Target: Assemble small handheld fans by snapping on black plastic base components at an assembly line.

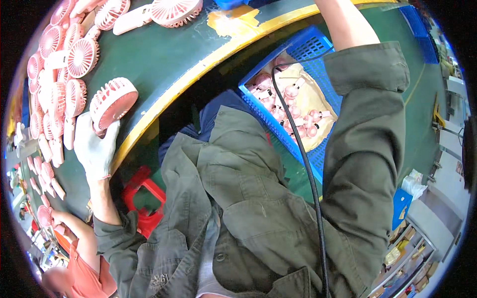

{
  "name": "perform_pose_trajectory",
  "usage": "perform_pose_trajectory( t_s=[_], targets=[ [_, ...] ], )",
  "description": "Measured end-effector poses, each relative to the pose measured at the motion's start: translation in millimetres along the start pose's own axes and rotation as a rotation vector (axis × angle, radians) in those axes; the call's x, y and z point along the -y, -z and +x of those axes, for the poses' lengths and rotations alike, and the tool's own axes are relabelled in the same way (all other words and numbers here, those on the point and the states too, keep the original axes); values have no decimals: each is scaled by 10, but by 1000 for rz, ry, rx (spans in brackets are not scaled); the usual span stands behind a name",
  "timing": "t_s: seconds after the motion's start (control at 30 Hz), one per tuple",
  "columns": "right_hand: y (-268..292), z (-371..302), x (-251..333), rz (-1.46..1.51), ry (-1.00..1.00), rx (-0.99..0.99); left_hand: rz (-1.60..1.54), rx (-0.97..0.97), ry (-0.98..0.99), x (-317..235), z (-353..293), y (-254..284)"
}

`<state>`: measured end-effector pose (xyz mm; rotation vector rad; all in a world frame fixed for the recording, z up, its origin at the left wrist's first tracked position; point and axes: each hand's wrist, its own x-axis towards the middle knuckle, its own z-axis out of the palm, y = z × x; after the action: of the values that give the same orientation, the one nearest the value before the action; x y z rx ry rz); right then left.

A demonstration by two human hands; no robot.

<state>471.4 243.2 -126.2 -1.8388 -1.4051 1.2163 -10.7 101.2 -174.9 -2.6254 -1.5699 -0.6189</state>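
Note:
My left hand (97, 149), in a white glove, is closed round the handle of a pink handheld fan (114, 102) above the green tabletop (164, 47). The fan's round, slotted head sticks up past my fingers. A pile of similar pink fans (82, 57) lies just beyond and to the left of that hand. One more fan (174, 11) rests on the table at the top of the view. Only the bare right forearm (345, 22), below its rolled dark sleeve, shows; it reaches up past the top edge, so my right hand is out of sight.
A blue plastic crate (248, 97) with several small pink parts on a lining stands right of my lap. A black cable (298, 134) hangs across it. The table has a yellow edge (149, 116). A red stool (144, 198) and a co-worker (84, 260) are at lower left.

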Motion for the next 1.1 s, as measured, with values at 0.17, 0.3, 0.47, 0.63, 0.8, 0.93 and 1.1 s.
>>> perform_pose_trajectory(
  t_s=[0.17, 0.3, 0.47, 0.63, 0.8, 0.93, 1.1],
  targets=[
    [-340, -612, -61, 379, 556, -692, 2, 12, -27, 112, 1, 4],
    [-557, -1388, -762, 440, 676, -999, -12, -33, 6, 150, -67, 52],
    [-1646, -2113, -1946, 219, 68, -911, 160, -38, -42, 261, -81, -79],
    [-2858, -2268, -1727, 700, -8, -392, -1324, -152, 529, 96, -165, -110],
    [-3038, -2129, -458, 939, 354, 7, -1648, -148, 541, -329, -221, -190],
    [-3060, -2088, 117, 1144, 473, 183, -1461, -101, 581, -503, -341, -86],
    [-3184, -2003, 219, 1041, 414, 167, -1031, 60, 577, -650, -306, 130]
  ],
)
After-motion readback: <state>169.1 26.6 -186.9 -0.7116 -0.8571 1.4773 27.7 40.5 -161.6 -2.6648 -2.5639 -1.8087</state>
